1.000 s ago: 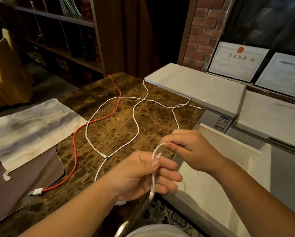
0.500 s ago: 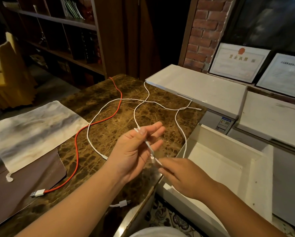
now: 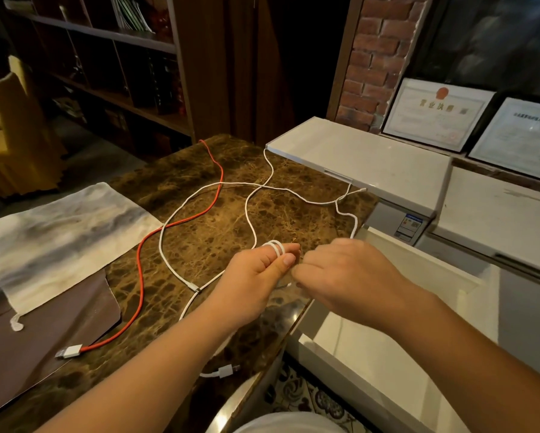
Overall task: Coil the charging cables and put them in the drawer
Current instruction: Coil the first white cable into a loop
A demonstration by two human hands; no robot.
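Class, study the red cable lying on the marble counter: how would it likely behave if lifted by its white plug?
The red cable lies in loose curves, so it would probably hang limp. It is thin, so likely light. Its far end runs off the counter, so it may drag.

- One view only: the head-worn camera looked forward and steeply down from above the marble table (image 3: 206, 232).
- It sat close over the left hand (image 3: 250, 279) and right hand (image 3: 350, 282), both forearms entering from the bottom edge.
- The wide-angle lens bowed the bookshelf (image 3: 112, 73) at upper left.
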